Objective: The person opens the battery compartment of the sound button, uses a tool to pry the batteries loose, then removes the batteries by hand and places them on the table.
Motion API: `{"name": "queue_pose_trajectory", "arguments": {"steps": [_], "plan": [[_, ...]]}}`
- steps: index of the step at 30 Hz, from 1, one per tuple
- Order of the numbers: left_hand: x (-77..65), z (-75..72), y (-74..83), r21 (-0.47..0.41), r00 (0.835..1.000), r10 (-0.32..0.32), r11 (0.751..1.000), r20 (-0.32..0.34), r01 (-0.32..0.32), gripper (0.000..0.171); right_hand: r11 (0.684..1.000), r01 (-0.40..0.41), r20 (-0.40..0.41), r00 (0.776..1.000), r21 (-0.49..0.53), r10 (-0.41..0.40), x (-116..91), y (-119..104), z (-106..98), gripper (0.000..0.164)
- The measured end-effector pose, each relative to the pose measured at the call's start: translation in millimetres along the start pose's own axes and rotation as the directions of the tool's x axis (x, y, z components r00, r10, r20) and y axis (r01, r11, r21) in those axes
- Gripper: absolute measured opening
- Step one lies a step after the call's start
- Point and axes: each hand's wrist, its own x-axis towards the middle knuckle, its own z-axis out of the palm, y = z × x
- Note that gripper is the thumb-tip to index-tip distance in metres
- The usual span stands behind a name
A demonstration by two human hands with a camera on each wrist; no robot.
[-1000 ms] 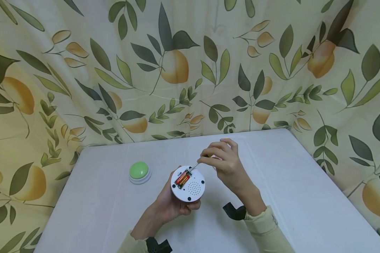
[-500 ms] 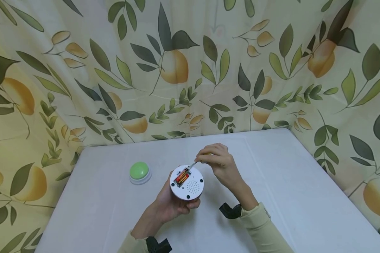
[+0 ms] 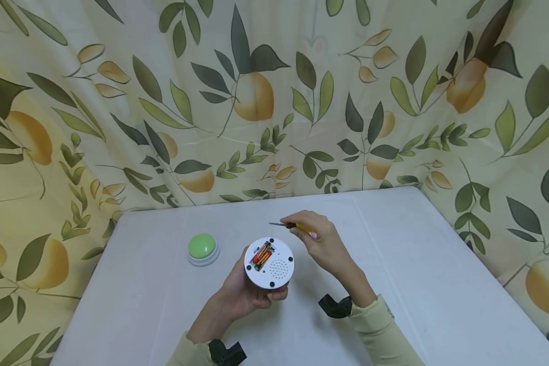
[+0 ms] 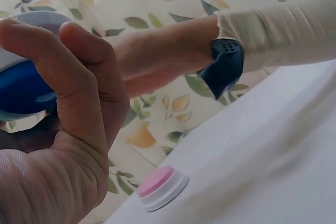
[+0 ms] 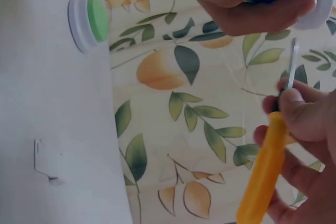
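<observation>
Head view: left hand (image 3: 242, 295) held the round white device (image 3: 279, 272) clear of the table (image 3: 393, 254), perforated face up, batteries (image 3: 262, 255) lying uncovered in it. Right hand (image 3: 325, 244) gripped a screwdriver (image 3: 293, 225) near its collar, shaft pointing left, tip apart from the device, just past its far edge.

Risks, my read: no cover over the batteries, so tipping the device or prying under one end could have popped one out onto the table. Metal tip working beside them could have slipped and shorted something or nicked a battery wrapper. Left hand was the only support, nothing braced underneath; a hard shove with the tool could have twisted the device loose or run the tip into the holding hand.

View differences: only head gave the battery side. Left wrist showed the device's blue dome (image 4: 29, 87), hidden in head, with fingers (image 4: 79, 82) curled beside it. It also had a pink-topped button (image 4: 160, 187) whole; head gave just a pink sliver by the right hand. Right wrist showed most of the yellow handle (image 5: 263, 171), plus a thin dark mark (image 5: 42, 166) on the table, couldn't tell what. Green-topped button (image 3: 202, 249): head and right wrist only.
</observation>
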Motion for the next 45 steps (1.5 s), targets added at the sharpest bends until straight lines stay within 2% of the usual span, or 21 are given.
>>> {"name": "queue_pose_trajectory", "arguments": {"steps": [3, 6, 12, 17, 23, 26, 29, 32, 36, 38, 45], "plan": [[-3.0, -0.1, 2.7, 0.019, 1.0, 0.024, 1.0, 0.012, -0.024, 0.067, 0.998, -0.052, 0.072, 0.996, -0.043, 0.055, -1.3, -0.5, 1.3, 0.031], [-6.7, 0.6, 4.9, 0.024, 0.998, 0.056, 0.998, 0.015, -0.056, 0.067, 0.995, -0.068, 0.154, 0.985, -0.077, 0.079, -3.0, -0.8, 3.2, 0.029], [-10.8, 1.7, 9.9, 0.03, 0.995, 0.084, 0.996, -0.055, -0.082, 0.065, 0.987, -0.057, 0.298, 0.949, -0.151, 0.1, -5.8, -1.7, 6.8, 0.025], [-13.4, 0.5, 13.5, 0.026, 0.993, 0.083, 0.996, -0.085, -0.081, 0.063, 0.977, -0.066, 0.413, 0.899, -0.2, 0.145, -9.8, 1.0, 13.3, 0.02], [-14.0, -0.9, 18.2, 0.017, 0.991, 0.116, 0.993, -0.06, -0.115, 0.057, 0.967, -0.099, 0.538, 0.816, -0.235, 0.214, -13.6, 0.9, 28.2, 0.017], [-14.1, -1.2, 19.8, 0.02, 0.989, 0.123, 0.992, -0.077, -0.122, 0.054, 0.957, -0.112, 0.566, 0.785, -0.269, 0.251, -17.0, 0.6, 36.0, 0.02], [-14.6, -1.6, 20.4, 0.037, 0.985, 0.13, 0.991, -0.112, -0.127, 0.055, 0.954, -0.116, 0.586, 0.767, -0.276, 0.263, -21.3, 0.0, 43.2, 0.016], [-15.8, -2.1, 20.6, 0.042, 0.972, 0.136, 0.991, -0.19, -0.131, 0.057, 0.95, -0.124, 0.604, 0.747, -0.285, 0.279, -24.3, -0.8, 48.9, 0.012], [-16.9, -1.2, 22.5, 0.042, 0.948, 0.147, 0.989, -0.283, -0.141, 0.061, 0.942, -0.131, 0.631, 0.713, -0.309, 0.306, -25.6, -1.3, 53.5, 0.016], [-16.9, -0.8, 23.7, 0.042, 0.945, 0.158, 0.987, -0.288, -0.152, 0.063, 0.937, -0.119, 0.639, 0.703, -0.329, 0.313, -25.8, -1.6, 54.9, 0.018], [-16.2, 1.6, 26.7, -0.01, 0.947, 0.182, 0.982, -0.264, -0.191, 0.064, 0.922, -0.058, 0.651, 0.691, -0.383, 0.314, -27.7, -2.1, 61.0, 0.016]]}}
